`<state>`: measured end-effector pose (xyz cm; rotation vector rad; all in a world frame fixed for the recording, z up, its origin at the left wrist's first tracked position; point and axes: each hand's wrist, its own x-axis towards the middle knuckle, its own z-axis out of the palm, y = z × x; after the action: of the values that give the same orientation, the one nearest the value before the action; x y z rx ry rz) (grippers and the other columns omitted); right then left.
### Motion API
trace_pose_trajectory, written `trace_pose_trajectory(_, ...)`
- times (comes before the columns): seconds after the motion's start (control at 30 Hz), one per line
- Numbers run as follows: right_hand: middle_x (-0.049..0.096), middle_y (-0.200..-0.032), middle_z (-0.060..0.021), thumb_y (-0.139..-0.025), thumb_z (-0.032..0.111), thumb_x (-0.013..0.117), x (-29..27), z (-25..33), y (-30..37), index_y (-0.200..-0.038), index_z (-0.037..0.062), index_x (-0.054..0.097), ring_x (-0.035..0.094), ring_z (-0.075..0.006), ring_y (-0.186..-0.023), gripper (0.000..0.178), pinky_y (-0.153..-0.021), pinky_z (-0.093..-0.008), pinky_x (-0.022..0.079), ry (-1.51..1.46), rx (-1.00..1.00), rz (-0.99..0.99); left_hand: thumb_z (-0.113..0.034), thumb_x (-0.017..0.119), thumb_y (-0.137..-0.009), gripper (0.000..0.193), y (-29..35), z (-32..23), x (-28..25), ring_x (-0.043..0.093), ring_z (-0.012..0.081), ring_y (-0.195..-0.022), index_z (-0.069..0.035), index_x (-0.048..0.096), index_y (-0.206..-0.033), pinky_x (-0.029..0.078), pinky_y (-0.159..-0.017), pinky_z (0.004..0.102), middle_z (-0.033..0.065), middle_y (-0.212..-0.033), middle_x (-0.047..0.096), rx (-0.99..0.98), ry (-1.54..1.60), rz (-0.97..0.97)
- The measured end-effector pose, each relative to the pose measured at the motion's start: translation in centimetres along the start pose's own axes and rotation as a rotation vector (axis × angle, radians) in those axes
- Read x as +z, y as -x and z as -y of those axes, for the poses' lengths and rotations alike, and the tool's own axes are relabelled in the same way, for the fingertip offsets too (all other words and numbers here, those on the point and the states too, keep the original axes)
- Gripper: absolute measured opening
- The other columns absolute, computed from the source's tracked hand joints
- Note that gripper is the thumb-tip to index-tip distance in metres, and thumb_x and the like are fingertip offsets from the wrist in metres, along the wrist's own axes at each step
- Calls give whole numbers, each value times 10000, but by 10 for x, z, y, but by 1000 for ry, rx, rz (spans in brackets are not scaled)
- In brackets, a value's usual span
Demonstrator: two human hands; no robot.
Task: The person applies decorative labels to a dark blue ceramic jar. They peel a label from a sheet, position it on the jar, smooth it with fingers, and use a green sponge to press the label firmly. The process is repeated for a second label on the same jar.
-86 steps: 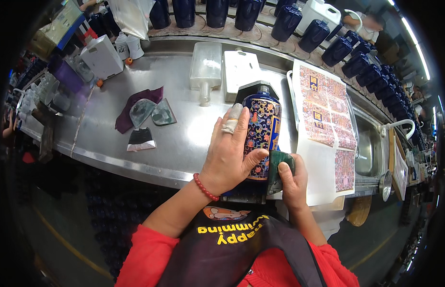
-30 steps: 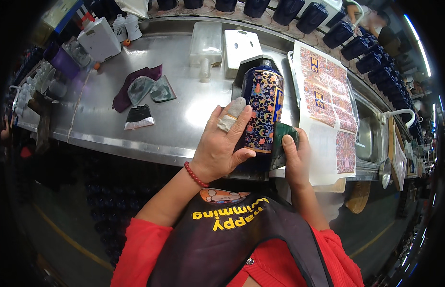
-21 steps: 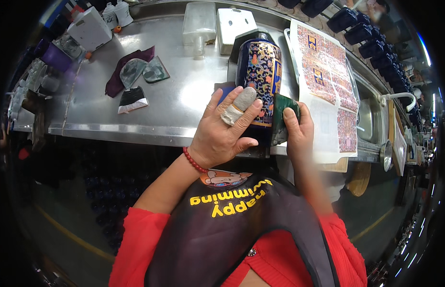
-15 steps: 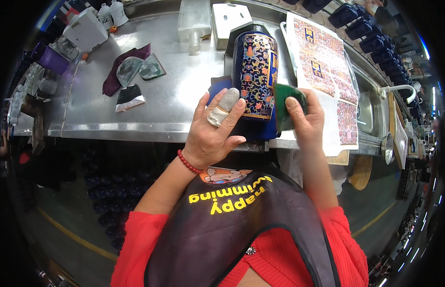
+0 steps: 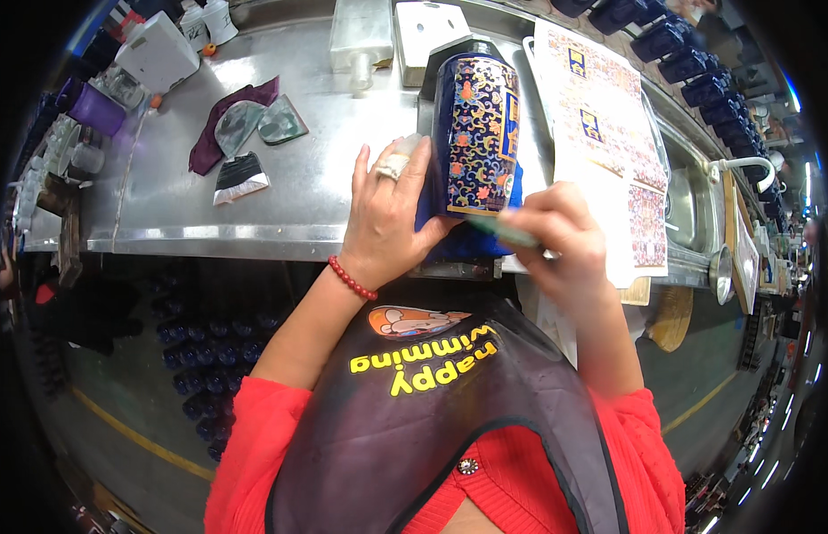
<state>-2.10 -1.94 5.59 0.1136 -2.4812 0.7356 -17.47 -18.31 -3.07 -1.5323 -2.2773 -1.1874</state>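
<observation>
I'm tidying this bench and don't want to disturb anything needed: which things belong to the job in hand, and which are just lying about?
In the job:
- patterned blue bottle, left hand at its side
- green scraper, blurred, in the right hand
- printed sheet, probably: similar pattern

Apparently lying about:
- clear bottle
- dark purple scrap
- purple container

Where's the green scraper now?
The green scraper is in the right hand, right of centre in the head view, near the bottom of the patterned bottle.
</observation>
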Motion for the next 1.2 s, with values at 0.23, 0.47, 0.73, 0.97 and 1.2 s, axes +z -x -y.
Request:
trace_pose_trajectory(0.23,593,-866,-78,-691,-39,787,-1,-5,1,-1002,46,715,570,-247,-766,331,-668,-361,449,49,-132,180,-454,809,-719,891,-12,-13,-20,543,391,-1265,111,541,-1354,140,-1180,691,237,-1014,693,95,-303,47)
trace_pose_trajectory(0.47,600,-876,-51,-664,57,797,-3,-3,0,-985,74,721,599,-243,-823,330,-746,-374,451,-28,-253,313,-483,827,-700,1010,-14,-13,-14,514,403,-1287,76,443,-1449,142,-1168,698,228,-1216,639,90,-147,-57)
trace_pose_trajectory(0.73,611,-872,-51,-694,64,777,-9,-34,-52,-989,102,715,578,-266,-782,303,-737,-381,461,366,-211,12,-530,817,-735,1120,-11,-12,1,450,444,-1325,88,301,-1513,173,-1147,701,269,-1396,505,-14,-21,-8)
trace_pose_trajectory(0.97,644,-837,-90,-809,127,799,-23,-48,-120,-1017,70,715,653,-312,-845,231,-791,-414,516,-332,551,349,-499,838,-722,1125,-14,-14,-3,442,455,-1326,91,296,-1513,153,-1136,723,287,-1406,482,-39,14,28)
trace_pose_trajectory(1.2,577,-788,-20,-793,110,781,-18,-30,-111,-1016,136,724,608,-206,-787,232,-774,-387,459,31,-334,530,-518,804,-766,1081,-13,-14,-4,408,441,-1380,81,314,-1520,129,-1139,723,272,-1422,493,-42,33,17)
